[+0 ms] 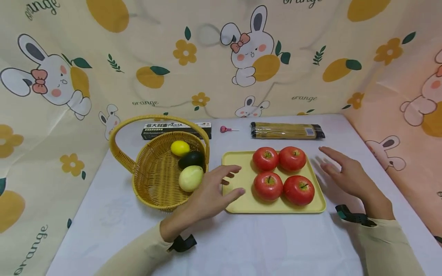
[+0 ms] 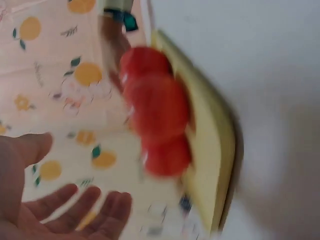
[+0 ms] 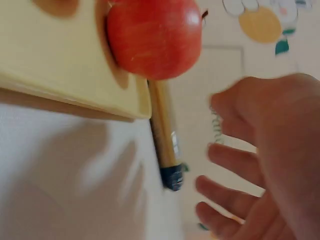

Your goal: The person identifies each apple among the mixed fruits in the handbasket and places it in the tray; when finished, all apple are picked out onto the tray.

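Several red apples (image 1: 268, 186) sit grouped on the right part of a pale yellow tray (image 1: 238, 203). My left hand (image 1: 214, 189) hovers above the tray's left edge, fingers spread and holding nothing; the left wrist view, blurred, shows its fingers (image 2: 85, 205) apart from the apples. Just beyond the tray's right side is my right hand (image 1: 352, 176), also without anything in it. In the right wrist view its loosely bent fingers (image 3: 230, 195) are separated from the nearest apple (image 3: 155, 37).
A wicker basket (image 1: 148, 180) with a tall handle stands left, holding a lemon (image 1: 180, 148), a dark green fruit (image 1: 192, 160) and a pale green fruit (image 1: 191, 178). Behind lie a black-and-white pasta box (image 1: 159, 132), a wrapped lollipop (image 1: 225, 129) and a packet of spaghetti (image 1: 286, 130).
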A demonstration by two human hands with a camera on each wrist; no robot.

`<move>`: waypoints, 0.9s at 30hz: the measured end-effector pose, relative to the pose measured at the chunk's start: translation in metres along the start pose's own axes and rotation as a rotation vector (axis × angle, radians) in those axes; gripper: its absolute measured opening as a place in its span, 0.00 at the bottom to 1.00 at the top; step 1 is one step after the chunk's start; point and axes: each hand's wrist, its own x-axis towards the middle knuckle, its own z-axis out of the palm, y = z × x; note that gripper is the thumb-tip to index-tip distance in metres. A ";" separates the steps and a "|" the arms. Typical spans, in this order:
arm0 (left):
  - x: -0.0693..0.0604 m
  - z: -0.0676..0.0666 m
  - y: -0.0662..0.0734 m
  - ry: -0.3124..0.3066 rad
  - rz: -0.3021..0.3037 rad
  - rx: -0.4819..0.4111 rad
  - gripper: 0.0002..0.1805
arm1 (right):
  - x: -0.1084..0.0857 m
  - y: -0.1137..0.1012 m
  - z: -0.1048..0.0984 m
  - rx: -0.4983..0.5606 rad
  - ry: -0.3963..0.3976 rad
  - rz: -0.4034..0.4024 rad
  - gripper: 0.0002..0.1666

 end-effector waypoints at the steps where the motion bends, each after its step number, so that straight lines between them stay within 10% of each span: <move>1: -0.005 -0.011 0.000 0.039 0.043 0.022 0.28 | -0.002 -0.002 -0.005 -0.012 0.037 -0.018 0.43; 10: -0.045 -0.138 -0.012 0.460 0.280 0.382 0.16 | -0.016 -0.033 -0.060 -0.157 0.327 -0.223 0.43; 17: -0.070 -0.218 -0.009 0.680 0.136 0.744 0.27 | -0.013 -0.058 -0.107 -0.317 0.663 -0.424 0.53; 22: -0.080 -0.242 -0.028 0.658 0.022 0.903 0.38 | -0.010 -0.052 -0.103 -0.375 0.661 -0.396 0.58; 27: -0.085 -0.239 -0.069 0.532 -0.085 0.927 0.40 | -0.004 -0.025 -0.067 -0.391 0.417 -0.274 0.54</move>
